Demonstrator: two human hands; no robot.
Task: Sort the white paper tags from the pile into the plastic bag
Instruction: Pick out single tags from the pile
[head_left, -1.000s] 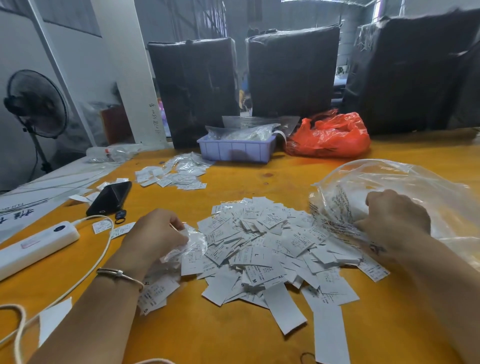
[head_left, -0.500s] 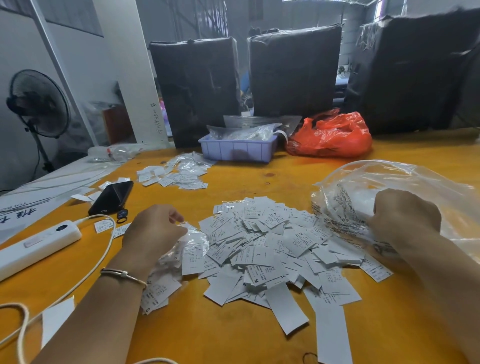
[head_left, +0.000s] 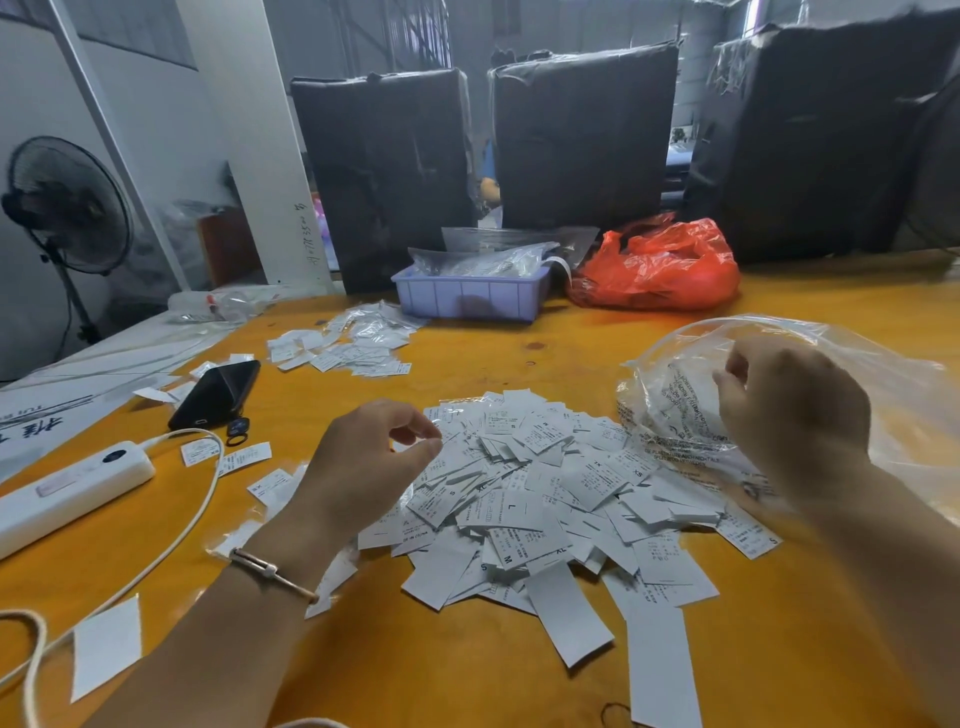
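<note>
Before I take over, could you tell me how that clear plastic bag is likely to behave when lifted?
The clear plastic bag looks thin and crinkled, so probably floppy and light. The right hand holds its mouth; otherwise it might sag shut.

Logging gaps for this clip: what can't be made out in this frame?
- Head view: whether the right hand pinches the plastic bag; its fingertips are hidden behind the hand.
- Whether the left hand has a tag in its grip; too small to tell.
- Tag pile print: mostly too small.
- Bag's right side: cut off.
</note>
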